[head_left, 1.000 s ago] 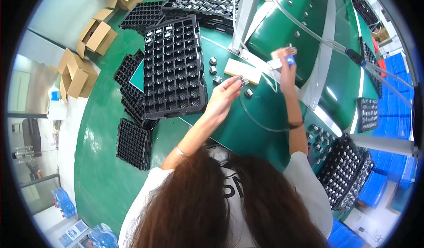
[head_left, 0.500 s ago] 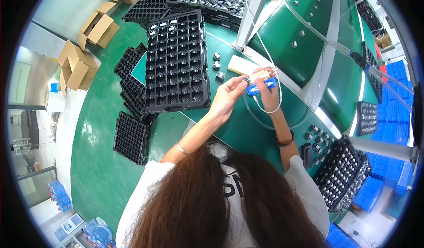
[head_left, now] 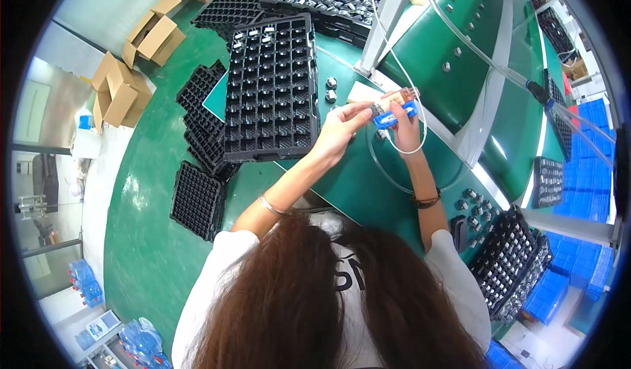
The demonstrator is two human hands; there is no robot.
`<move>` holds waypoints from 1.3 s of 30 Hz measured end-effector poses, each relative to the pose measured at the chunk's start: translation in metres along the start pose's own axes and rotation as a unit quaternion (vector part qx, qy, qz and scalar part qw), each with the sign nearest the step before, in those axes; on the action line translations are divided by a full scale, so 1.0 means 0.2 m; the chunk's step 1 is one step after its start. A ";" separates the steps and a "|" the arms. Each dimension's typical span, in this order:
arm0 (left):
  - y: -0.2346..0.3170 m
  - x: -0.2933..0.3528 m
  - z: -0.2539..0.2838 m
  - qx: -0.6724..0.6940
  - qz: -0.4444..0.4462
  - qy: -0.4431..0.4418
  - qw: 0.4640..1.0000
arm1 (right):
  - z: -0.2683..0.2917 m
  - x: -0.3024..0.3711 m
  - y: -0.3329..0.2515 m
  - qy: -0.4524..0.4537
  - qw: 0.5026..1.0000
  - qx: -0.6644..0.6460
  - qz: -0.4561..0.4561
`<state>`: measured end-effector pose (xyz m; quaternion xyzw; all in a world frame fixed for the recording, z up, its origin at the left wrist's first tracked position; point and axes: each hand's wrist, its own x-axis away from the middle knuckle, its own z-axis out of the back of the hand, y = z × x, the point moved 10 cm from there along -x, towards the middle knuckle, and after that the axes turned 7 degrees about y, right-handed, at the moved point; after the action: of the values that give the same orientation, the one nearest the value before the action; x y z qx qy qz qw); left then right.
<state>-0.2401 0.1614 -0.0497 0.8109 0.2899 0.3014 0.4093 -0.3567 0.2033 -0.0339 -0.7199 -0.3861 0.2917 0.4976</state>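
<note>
My right hand (head_left: 405, 134) grips a blue-framed handheld device (head_left: 397, 115) with a beige and reddish body and a white cable. At the device's left end, my left hand (head_left: 338, 134) pinches a small silver metal part (head_left: 376, 109). Whether the part touches the device cannot be made out. Left of the hands sits a large black compartment tray (head_left: 271, 93), with a few silver parts in its far rows and the other pockets bare. Two loose silver parts (head_left: 331, 89) lie beside the tray's right edge. Under my hands is a green tabletop (head_left: 351, 185).
More loose parts (head_left: 474, 208) and a filled black tray (head_left: 505, 257) are at the right. A metal post (head_left: 386, 24) and clear tubes (head_left: 483, 55) stand beyond the hands, before a green conveyor (head_left: 447, 34). Stacked trays (head_left: 204, 106) and cardboard boxes (head_left: 121, 96) are at the left.
The whole view has shifted slightly. My left hand has moved a little nearer the tray, and a third loose part beside the tray is no longer visible. The device stays in my right hand.
</note>
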 end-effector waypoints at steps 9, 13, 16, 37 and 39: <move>0.21 0.18 -0.11 -0.014 -0.029 -0.011 0.999 | -0.09 0.12 -0.23 -0.008 0.995 -0.060 0.081; 0.31 0.31 -0.19 0.072 -0.004 -0.050 0.996 | -0.16 0.21 -0.45 -0.016 0.987 -0.051 0.154; 0.33 0.39 -0.25 0.154 0.058 -0.066 0.984 | -0.24 0.27 -0.57 -0.020 0.985 -0.072 0.155; 0.41 0.49 -0.31 0.143 0.029 -0.079 0.986 | -0.23 0.37 -0.71 0.034 0.974 0.014 0.225; 0.41 0.49 -0.31 0.140 0.028 -0.078 0.987 | -0.24 0.36 -0.70 0.021 0.977 0.012 0.210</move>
<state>-0.2034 0.2226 0.0734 0.8891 0.2739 0.2045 0.3043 -0.3173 0.2703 0.1118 -0.7846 -0.2123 0.3793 0.4421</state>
